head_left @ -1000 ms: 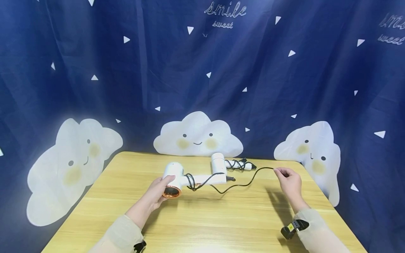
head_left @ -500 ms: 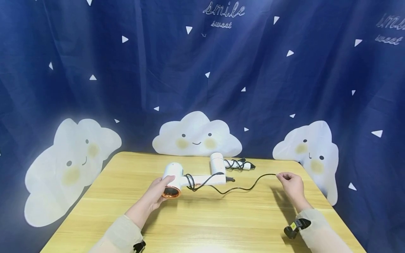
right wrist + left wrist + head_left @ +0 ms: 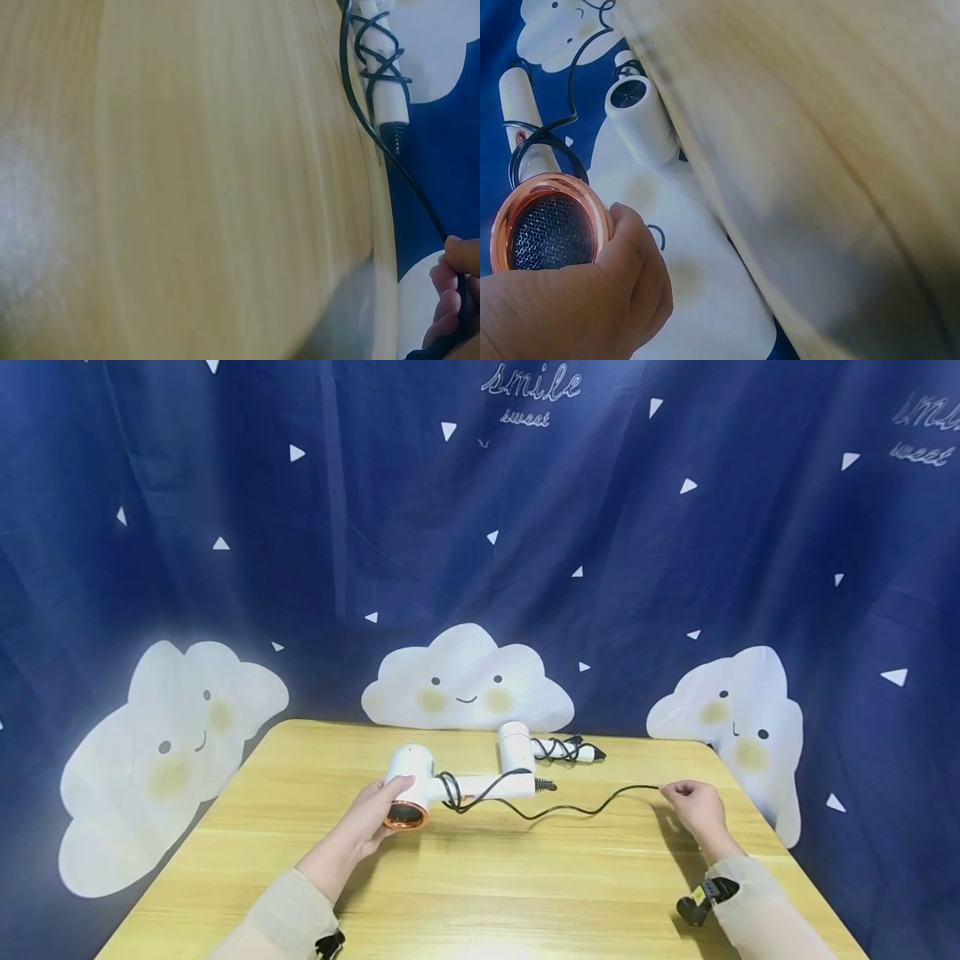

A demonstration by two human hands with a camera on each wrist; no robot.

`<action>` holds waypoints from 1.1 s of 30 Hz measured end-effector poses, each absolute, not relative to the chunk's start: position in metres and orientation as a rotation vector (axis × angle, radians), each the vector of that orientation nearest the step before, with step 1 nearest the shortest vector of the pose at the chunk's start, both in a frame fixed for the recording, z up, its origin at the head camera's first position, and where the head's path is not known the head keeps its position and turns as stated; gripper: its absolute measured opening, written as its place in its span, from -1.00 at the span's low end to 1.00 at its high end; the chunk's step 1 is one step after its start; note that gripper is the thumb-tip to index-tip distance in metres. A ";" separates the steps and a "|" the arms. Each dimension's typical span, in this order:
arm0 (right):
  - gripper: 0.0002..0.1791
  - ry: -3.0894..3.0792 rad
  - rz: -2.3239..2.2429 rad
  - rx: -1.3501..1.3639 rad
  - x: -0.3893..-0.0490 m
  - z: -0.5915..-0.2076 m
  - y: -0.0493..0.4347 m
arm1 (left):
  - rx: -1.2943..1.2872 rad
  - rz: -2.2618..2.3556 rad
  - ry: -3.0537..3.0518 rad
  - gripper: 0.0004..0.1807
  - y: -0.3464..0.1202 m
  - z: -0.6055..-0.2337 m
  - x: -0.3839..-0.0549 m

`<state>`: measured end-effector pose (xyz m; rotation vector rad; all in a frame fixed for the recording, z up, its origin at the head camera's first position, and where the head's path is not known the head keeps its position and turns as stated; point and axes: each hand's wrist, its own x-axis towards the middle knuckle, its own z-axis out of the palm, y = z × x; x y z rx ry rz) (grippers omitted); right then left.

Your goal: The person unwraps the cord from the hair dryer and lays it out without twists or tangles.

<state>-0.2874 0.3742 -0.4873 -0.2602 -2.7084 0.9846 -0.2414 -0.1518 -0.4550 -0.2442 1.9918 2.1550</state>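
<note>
White-and-copper hair dryer (image 3: 477, 783) over wooden table (image 3: 525, 893); our left hand (image 3: 372, 816) grips its barrel (image 3: 411, 762) | our right hand (image 3: 696, 808) pinches its black cord (image 3: 531, 817) | we'd best keep tension light, avoiding snags | second, cord-wrapped hair dryer (image 3: 516, 746) lies behind

Glare spots the table (image 3: 487, 885); wrist views seem soft.
</note>
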 end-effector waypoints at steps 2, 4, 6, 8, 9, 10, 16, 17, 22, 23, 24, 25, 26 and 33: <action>-0.66 -2.720 0.972 -0.266 -0.288 -0.489 0.376 | -0.247 2.152 1.994 -0.30 -0.152 -0.454 -0.241; -0.66 -2.731 0.969 -0.268 -0.288 -0.490 0.376 | -0.248 2.143 2.004 -0.29 -0.152 -0.454 -0.241; -0.66 -2.744 0.972 -0.270 -0.287 -0.490 0.377 | -0.247 2.142 2.008 -0.28 -0.152 -0.454 -0.241; -0.66 -2.759 0.986 -0.270 -0.287 -0.489 0.377 | -0.246 2.143 2.010 -0.28 -0.152 -0.454 -0.240; -0.66 -2.769 0.989 -0.268 -0.287 -0.489 0.377 | -0.244 2.145 2.009 -0.28 -0.152 -0.454 -0.240; -0.66 -2.779 0.993 -0.266 -0.287 -0.489 0.378 | -0.242 2.146 2.009 -0.28 -0.152 -0.454 -0.240; -0.70 -2.830 0.990 -0.226 -0.289 -0.491 0.379 | -0.239 2.133 2.020 -0.28 -0.151 -0.454 -0.239; -0.70 -2.839 0.995 -0.220 -0.290 -0.491 0.379 | -0.236 2.133 2.019 -0.27 -0.151 -0.454 -0.239; -0.74 -2.886 1.028 -0.212 -0.293 -0.495 0.381 | -0.224 2.130 2.017 -0.24 -0.151 -0.455 -0.239; -0.75 -2.895 1.025 -0.207 -0.293 -0.495 0.381 | -0.222 2.129 2.016 -0.24 -0.152 -0.455 -0.239; -0.75 -2.903 1.008 -0.198 -0.294 -0.496 0.382 | -0.221 2.127 2.017 -0.24 -0.152 -0.455 -0.239; -0.76 -2.913 0.988 -0.190 -0.295 -0.496 0.382 | -0.223 2.126 2.016 -0.24 -0.152 -0.455 -0.238; -0.76 -2.923 0.969 -0.181 -0.296 -0.496 0.382 | -0.225 2.124 2.017 -0.24 -0.152 -0.454 -0.238; -0.82 -2.956 0.785 -0.098 -0.300 -0.495 0.380 | -0.221 2.119 2.024 -0.22 -0.152 -0.455 -0.240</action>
